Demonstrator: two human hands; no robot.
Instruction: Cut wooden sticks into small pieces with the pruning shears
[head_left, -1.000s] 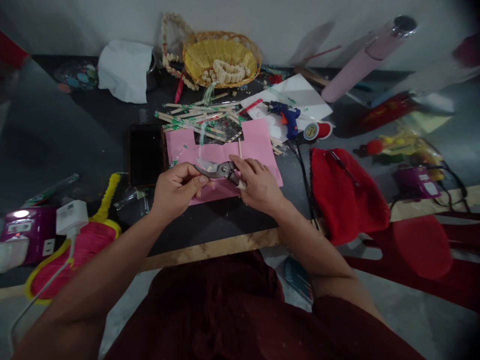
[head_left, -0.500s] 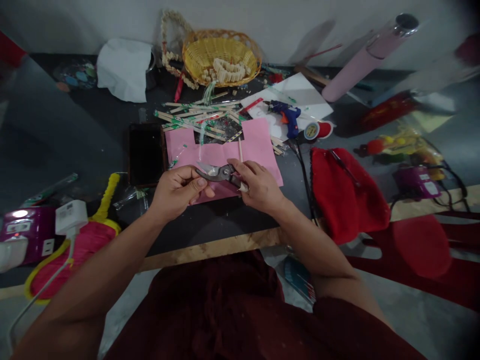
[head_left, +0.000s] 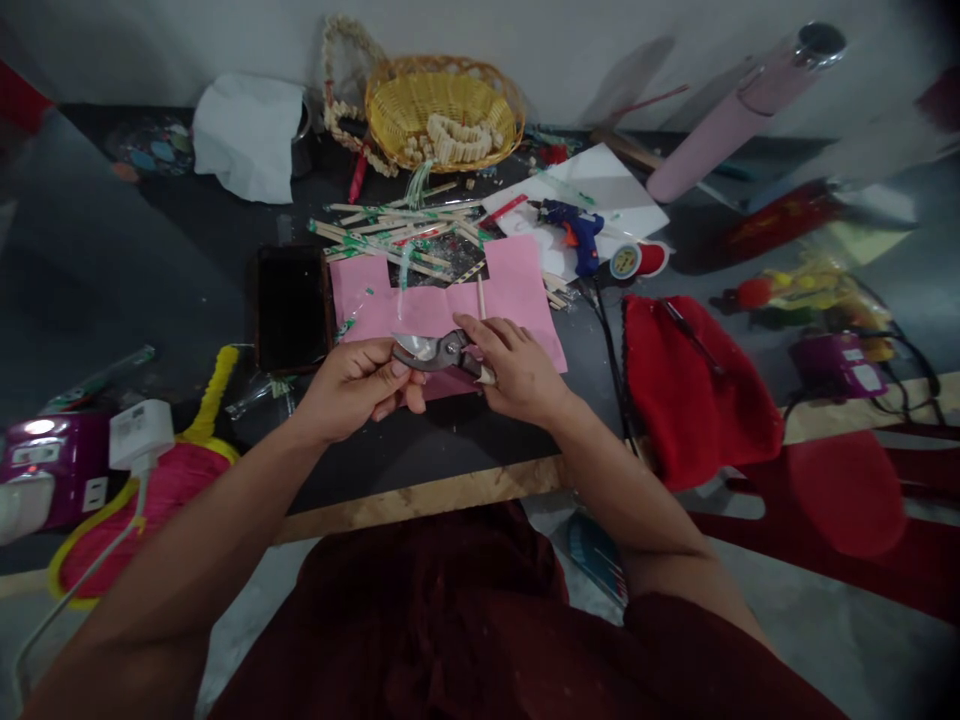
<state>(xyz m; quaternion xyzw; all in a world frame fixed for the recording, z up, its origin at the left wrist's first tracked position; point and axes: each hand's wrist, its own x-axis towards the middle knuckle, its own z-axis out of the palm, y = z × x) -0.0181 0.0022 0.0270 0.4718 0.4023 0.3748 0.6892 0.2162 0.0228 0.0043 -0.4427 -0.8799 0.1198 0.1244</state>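
Note:
My right hand [head_left: 521, 370] is wrapped round the handles of a pair of pruning shears [head_left: 448, 350], their blades pointing left. The blades lie nearly together, above a pink sheet of paper [head_left: 521, 285]. At the blade tips, my left hand [head_left: 356, 385] is closed in a pinch; whatever its thumb and finger hold is too small or hidden to name. A thin pale stick [head_left: 481, 297] stands out beyond my right fingers over the paper; I cannot tell whether it is held. Behind the paper lie several chopsticks [head_left: 390, 235] in green-printed wrappers.
A yellow basket [head_left: 382, 105] with small pale pieces stands at the back. A blue glue gun [head_left: 574, 232] and red thread spool [head_left: 649, 260] lie right of the paper, beyond a red cloth [head_left: 694, 390]. Leftward are a phone [head_left: 292, 310] and a purple power socket [head_left: 56, 470].
The shears' blades have come closer together in my right hand. My left fingers have shifted slightly at the blade tips; the table items stay put.

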